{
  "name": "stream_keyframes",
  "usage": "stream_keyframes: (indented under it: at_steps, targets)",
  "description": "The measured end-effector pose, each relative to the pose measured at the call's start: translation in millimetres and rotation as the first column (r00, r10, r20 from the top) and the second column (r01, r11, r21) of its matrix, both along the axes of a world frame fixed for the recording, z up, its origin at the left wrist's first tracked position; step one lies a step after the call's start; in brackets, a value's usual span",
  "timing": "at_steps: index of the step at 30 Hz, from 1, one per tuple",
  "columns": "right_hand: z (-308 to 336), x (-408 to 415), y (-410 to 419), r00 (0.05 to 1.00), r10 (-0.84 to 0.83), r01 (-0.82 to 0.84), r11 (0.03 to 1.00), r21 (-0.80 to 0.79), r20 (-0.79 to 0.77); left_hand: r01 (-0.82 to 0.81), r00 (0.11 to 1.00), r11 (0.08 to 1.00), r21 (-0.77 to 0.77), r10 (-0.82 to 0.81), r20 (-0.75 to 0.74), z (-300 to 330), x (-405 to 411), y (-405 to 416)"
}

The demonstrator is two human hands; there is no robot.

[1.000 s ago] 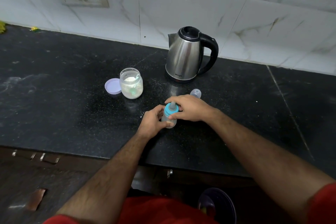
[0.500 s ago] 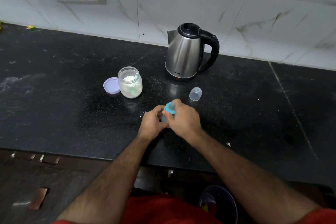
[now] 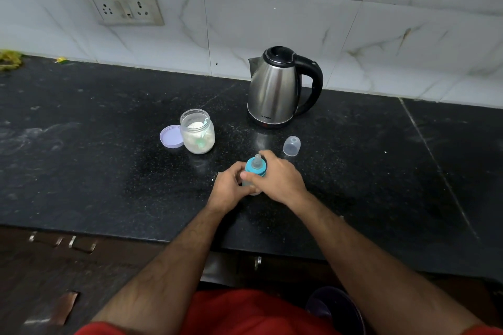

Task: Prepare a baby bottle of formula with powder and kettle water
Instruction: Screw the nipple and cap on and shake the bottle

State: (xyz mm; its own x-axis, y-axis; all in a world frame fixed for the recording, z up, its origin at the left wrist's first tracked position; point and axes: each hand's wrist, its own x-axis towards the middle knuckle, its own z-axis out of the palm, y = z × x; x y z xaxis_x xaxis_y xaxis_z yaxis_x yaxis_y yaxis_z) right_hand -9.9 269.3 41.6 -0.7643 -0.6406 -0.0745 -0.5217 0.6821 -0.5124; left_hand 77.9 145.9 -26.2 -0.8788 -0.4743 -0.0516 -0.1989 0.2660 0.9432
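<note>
Both hands on the baby bottle (image 3: pixel 251 181) now, mid-table, a bit back from the front edge. Left hand (image 3: pixel 227 189) wraps the body from the left side, grip closed round it, holding it steady. Right hand (image 3: pixel 277 178) comes over from the right, fingers curled round the blue collar (image 3: pixel 255 168), teat (image 3: pixel 257 161) poking up clear between thumb and forefinger. Bottle stands upright, long axis vertical, so any twist goes round that axis, looks to me like the collar's being turned, tightening or loosening I can't tell. Contents hidden by the hands. Clear cap (image 3: pixel 291 146) sits just behind and right of the right hand, nearest that hand, so that's the one to grab it. Powder jar (image 3: pixel 197 131) open, scoop inside, purple lid (image 3: pixel 171 136) touching its left side; both back-left, closer to the left hand. Kettle (image 3: pixel 275 90) near the wall tiles, handle facing right, well apart from the bottle. Plenty of bare black table (image 3: pixel 81 166) left and right for moving.
</note>
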Motion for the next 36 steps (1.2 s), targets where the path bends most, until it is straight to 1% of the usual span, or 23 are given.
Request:
stream_keyframes:
  at_steps: [1,3,5,7,10,14,17,21,24,27,29,31,36]
  targets:
    - [3,-4,3,0.999,-0.022,0.023,0.999,-0.025,0.031,0.0,1.0,0.999,0.04,0.0,-0.005,-2,0,1]
    - [7,-15,10,0.993,-0.09,0.099,0.986,-0.134,0.071,-0.003,1.0,0.995,0.101,0.004,-0.007,-5,-1,1]
    - [5,-32,19,0.981,-0.152,0.178,0.948,-0.263,0.118,-0.005,1.0,0.993,0.115,0.005,-0.002,-6,-2,0]
    - [-3,-51,26,0.963,-0.22,0.261,0.909,-0.325,0.158,-0.003,1.0,0.992,0.123,0.002,0.009,-5,-2,0]
    - [-16,-79,34,0.932,-0.322,0.36,0.883,-0.3,0.168,-0.004,1.0,0.991,0.13,0.001,0.02,-4,-2,0]
    - [-32,-103,40,0.93,-0.352,0.366,0.915,-0.169,0.107,0.004,0.999,0.992,0.123,-0.009,0.036,-1,-1,0]
    - [-39,-117,36,0.942,-0.329,0.335,0.937,-0.097,0.072,0.004,0.999,0.992,0.13,-0.01,0.042,0,-1,0]
    - [-38,-132,24,0.965,-0.25,0.251,0.968,0.001,0.084,-0.001,0.999,0.99,0.142,-0.005,0.04,0,-2,0]
    - [-41,-135,15,0.973,-0.216,0.211,0.975,0.073,0.08,0.001,0.999,0.99,0.138,-0.008,0.046,0,-3,1]
    - [-44,-132,12,0.976,-0.213,0.206,0.972,0.11,0.052,0.003,0.999,0.989,0.147,-0.01,0.044,1,-4,2]
    - [-44,-127,13,0.974,-0.221,0.216,0.973,0.088,0.054,0.004,0.999,0.988,0.153,-0.01,0.041,1,-4,2]
    - [-43,-119,15,0.97,-0.232,0.231,0.973,0.028,0.071,0.002,0.999,0.987,0.158,-0.009,0.04,1,-3,2]
    - [-31,-86,23,0.964,-0.228,0.254,0.941,-0.221,0.139,0.0,1.0,0.986,0.168,-0.004,0.027,-2,-4,3]
